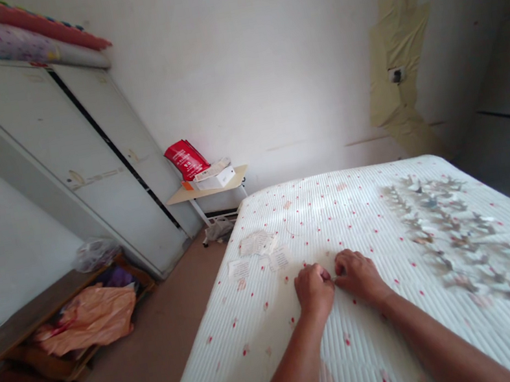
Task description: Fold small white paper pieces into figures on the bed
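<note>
My left hand (314, 291) and my right hand (359, 273) meet over the middle of the mattress (284, 357), which is white, ribbed and dotted with red. Both are closed, thumbs and fingertips pinched together and almost touching. Between the fingertips a tiny pale bit shows, too small to name. Beyond my left hand lie thin printed paper slips (277, 259) and a loose pile of similar paper (257, 243). To the right of my right hand, several small folded paper figures (464, 240), blurred and bird-like, are spread in rows.
A small table (181, 195) past the mattress's far left corner bears a red bag (186, 159) and a white box (219, 178). A grey metal cabinet (37, 130) stands left. Below it, an orange plastic bag (92, 317) lies on a low wooden unit (52, 304).
</note>
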The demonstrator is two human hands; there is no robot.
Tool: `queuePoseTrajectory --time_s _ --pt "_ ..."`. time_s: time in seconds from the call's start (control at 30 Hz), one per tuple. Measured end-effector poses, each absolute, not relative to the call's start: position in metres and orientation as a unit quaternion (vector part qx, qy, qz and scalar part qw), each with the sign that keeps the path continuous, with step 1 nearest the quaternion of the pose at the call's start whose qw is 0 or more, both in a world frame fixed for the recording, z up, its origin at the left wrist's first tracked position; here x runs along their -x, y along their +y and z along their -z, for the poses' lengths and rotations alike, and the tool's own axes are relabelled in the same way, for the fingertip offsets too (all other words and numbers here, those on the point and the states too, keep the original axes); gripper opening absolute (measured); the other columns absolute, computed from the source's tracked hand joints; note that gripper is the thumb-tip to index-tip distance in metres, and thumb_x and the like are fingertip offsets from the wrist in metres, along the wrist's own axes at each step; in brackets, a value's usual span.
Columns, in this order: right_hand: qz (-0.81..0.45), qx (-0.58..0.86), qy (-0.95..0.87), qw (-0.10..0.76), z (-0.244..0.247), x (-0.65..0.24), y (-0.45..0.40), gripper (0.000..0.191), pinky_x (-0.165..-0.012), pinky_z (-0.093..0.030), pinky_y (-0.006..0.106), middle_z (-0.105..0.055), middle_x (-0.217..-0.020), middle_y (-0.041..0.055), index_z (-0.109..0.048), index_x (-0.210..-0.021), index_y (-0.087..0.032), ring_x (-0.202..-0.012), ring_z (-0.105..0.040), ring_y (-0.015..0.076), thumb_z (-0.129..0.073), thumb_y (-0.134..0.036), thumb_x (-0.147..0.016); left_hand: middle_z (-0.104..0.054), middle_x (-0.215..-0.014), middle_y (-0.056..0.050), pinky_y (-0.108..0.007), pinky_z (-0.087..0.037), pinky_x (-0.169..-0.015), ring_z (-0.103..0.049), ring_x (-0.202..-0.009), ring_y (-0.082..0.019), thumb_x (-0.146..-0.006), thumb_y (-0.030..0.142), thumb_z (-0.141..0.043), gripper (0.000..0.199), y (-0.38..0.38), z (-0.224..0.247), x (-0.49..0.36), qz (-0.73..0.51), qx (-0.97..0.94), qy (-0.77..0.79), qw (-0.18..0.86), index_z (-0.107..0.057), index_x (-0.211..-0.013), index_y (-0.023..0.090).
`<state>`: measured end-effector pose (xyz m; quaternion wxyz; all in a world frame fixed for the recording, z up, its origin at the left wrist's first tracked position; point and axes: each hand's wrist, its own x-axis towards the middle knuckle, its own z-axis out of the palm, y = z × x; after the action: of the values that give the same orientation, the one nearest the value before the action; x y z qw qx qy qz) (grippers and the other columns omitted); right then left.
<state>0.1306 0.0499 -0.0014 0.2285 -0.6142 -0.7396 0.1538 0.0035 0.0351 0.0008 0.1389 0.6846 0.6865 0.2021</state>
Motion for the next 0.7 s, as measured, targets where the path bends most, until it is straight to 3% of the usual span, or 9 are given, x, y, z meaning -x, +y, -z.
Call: queuePoseTrajectory --time_s 0.2,0.47,0.7 --pt "-0.157 0.614 -0.739 0.227 0.0039 -0.135 0.0551 0.013 -0.068 -0.03 0.024 -0.057 -0.082 0.0015 -0.054 -0.065 -0.017 -0.081 -0.049 0.0151 -0.052 -0.005 -0.061 -0.065 -0.08 0.001 -0.025 -0.036 -0.072 -0.057 -0.081 -0.014 -0.07 0.011 -0.054 0.012 0.0354 -0.0005 -0.0022 -0.192 -0.686 0.686 0.146 -0.061 -0.073 0.021" --pt "-0.157 0.606 -0.743 0.238 0.0059 -0.1344 0.0542 0.006 -0.067 -0.03 0.025 -0.056 -0.08 0.0014 -0.053 -0.064 -0.018 -0.078 -0.049 0.016 -0.057 -0.014 -0.063 -0.064 -0.081 0.001 -0.026 -0.035 -0.073 -0.056 -0.08 -0.015 -0.067 0.011 -0.057 0.021 0.033 0.0007 -0.0014 -0.227 -0.681 0.68 0.147 -0.059 -0.085 0.023" --pt "-0.155 0.604 -0.748 0.228 0.0056 -0.1361 0.055 0.011 -0.068 -0.03 0.025 -0.057 -0.083 0.0021 -0.055 -0.067 -0.018 -0.08 -0.05 0.0159 -0.054 -0.008 -0.062 -0.064 -0.078 0.001 -0.025 -0.035 -0.071 -0.055 -0.079 -0.015 -0.069 0.012 -0.056 0.014 0.0329 0.0002 -0.0011 -0.229 -0.693 0.668 0.146 -0.063 -0.075 0.022"
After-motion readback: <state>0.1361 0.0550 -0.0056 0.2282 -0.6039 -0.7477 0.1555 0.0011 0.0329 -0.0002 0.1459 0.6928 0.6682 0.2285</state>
